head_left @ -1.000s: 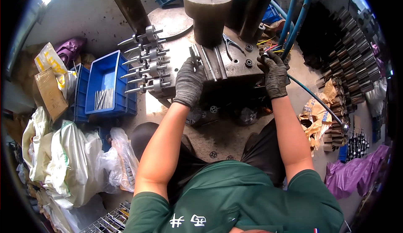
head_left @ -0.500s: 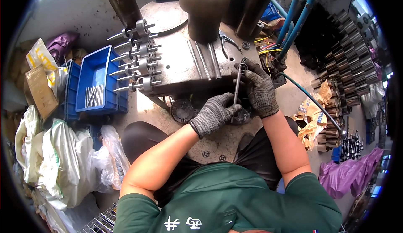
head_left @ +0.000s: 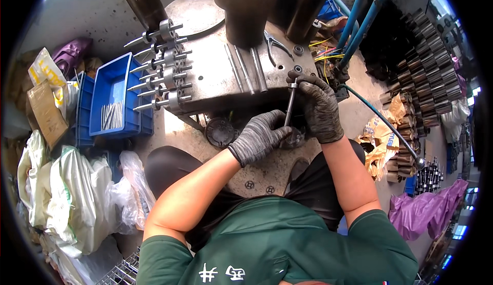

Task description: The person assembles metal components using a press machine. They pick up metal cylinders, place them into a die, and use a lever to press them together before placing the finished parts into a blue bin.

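My left hand, in a grey knit glove, pinches the lower end of a slim metal shaft. The shaft stands tilted in front of the metal bench's near edge. At its upper end, my gloved right hand has its fingers closed on a small metal ring, which appears to sit around the shaft; the fingertips partly cover it. Just beyond, a small bearing lies on the bench top. Pliers and several metal rods lie farther back on the bench.
Along the bench's left side stand several shafts with round collars. Left of them, a blue bin holds thin rods. A thick press column rises at the back. Blue hoses and stacked metal cylinders are on the right.
The ring showed its face beside the shaft's tip; now it appears edge-on around the upper end. Both hands keep their grip, and the whole view has shifted slightly.
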Demonstrator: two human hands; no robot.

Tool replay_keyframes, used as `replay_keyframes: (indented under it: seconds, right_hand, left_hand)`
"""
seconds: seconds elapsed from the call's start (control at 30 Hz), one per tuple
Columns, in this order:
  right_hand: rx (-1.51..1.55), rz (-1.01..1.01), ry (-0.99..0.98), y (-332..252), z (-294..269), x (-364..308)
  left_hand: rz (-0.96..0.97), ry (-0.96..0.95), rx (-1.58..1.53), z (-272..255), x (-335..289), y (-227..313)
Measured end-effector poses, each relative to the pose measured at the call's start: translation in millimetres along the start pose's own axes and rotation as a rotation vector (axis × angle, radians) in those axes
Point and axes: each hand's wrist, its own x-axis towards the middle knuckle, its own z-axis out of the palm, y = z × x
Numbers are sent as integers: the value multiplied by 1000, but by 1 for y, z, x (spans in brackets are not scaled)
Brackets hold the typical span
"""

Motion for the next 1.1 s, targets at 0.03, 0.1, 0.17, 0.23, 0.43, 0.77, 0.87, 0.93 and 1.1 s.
replay_keyframes:
  seconds: [0.03, 0.1, 0.17, 0.23, 0.43, 0.77, 0.87, 0.93, 1.1]
  right_hand:
    - [-1, 1, 4, -1, -1, -1]
    - [147, 144, 103, -6, 12, 1]
    - [87, 232, 174, -11, 19, -2]
    - [135, 365, 44, -9, 13, -3]
    - [111, 228, 33, -7, 18, -7]
    - [-17, 262, -119, 3, 26, -16]
    - [-7, 288, -133, 0, 31, -17]
    - [11, 300, -139, -1, 30, -18]
    - [-218, 186, -131, -19, 12, -23]
  left_hand:
    - [8, 12, 34, 0, 0, 1]
    - [29, 22, 60, -2, 1, -5]
    - [52, 24, 84, -2, 1, -7]
    - [62, 31, 88, -1, 1, -8]
    - [139, 49, 118, -2, -2, -2]
    - [209, 140, -44, -2, -1, -10]
    - [103, 139, -33, -5, -7, -1]
    - [151, 153, -76, -5, -8, -4]
    - [272, 171, 369, -5, 8, -17]
